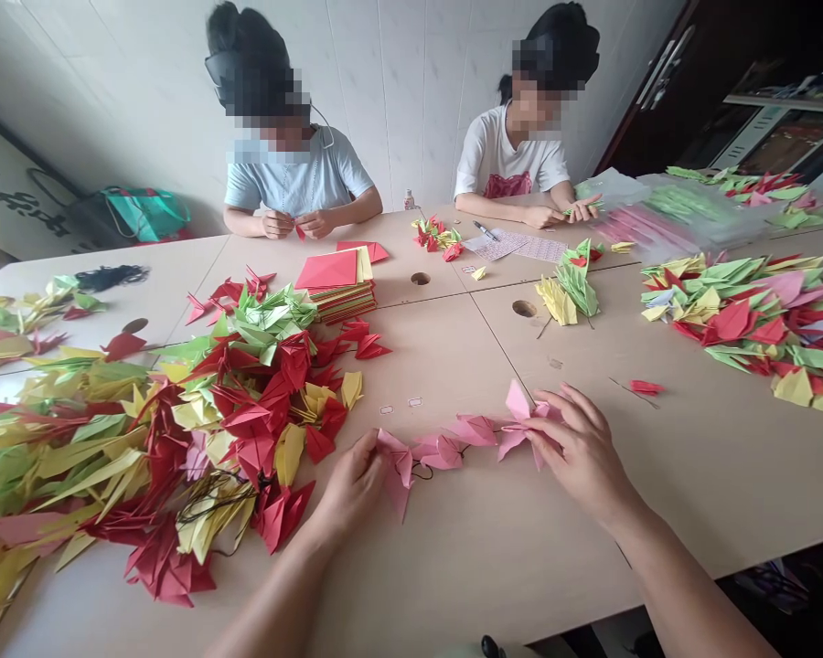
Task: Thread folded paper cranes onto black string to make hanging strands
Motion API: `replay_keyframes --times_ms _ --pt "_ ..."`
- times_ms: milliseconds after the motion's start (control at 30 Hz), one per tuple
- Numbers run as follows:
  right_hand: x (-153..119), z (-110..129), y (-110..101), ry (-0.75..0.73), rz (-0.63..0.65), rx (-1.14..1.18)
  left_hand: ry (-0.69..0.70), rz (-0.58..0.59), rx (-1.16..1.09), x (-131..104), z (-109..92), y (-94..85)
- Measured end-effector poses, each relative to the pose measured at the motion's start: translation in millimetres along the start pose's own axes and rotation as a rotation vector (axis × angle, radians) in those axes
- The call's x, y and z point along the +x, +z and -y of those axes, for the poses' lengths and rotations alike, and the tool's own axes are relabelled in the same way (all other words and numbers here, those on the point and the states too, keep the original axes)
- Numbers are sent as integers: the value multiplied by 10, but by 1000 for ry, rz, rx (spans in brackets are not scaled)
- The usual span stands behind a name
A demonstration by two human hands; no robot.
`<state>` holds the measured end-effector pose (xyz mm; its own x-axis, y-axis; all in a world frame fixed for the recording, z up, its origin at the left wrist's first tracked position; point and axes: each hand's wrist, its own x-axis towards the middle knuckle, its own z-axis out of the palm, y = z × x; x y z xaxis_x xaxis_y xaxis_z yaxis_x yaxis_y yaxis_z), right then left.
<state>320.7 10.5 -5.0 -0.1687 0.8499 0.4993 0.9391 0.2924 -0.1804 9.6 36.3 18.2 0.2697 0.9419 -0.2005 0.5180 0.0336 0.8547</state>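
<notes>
A string of pink origami cranes (441, 451) on a dark thread stretches between my two hands, just above or on the table in front of me. My left hand (351, 482) pinches the crane at the left end between thumb and fingers. At the right end, my right hand (580, 448) grips another pink crane (517, 429) by its folded paper, with the upper fingers lifted. Several pink cranes hang between them, with dark thread showing in the gaps. Close to my left hand lies a big heap of red, yellow and green paper cranes (247, 402).
Square coloured paper is stacked (336, 283) beyond the heap. Another crane pile (747, 320) lies right, and a small red crane (646, 387) sits near my right hand. Across the wooden table (453, 567), two people (294, 183) handle paper pieces. Round holes (524, 309) pierce the tabletop.
</notes>
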Motion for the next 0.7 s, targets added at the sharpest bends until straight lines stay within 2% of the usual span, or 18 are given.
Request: replay_keyframes --times_ms 100,200,300,400,567,700 --pt "-13 14 -24 39 -10 -51 -7 4 20 -7 -6 4" --pt "84 168 -95 24 -14 -68 5 6 15 -12 -26 4" --pt "239 378 -118 -35 38 -36 14 6 4 -13 -50 -1" --pt "353 517 -54 -95 128 -14 31 -3 -2 -13 -60 -7" --pt "349 486 74 -60 225 -32 22 -32 36 -17 -51 -6" --pt "319 467 20 -32 227 -48 59 -26 44 -14 -28 4"
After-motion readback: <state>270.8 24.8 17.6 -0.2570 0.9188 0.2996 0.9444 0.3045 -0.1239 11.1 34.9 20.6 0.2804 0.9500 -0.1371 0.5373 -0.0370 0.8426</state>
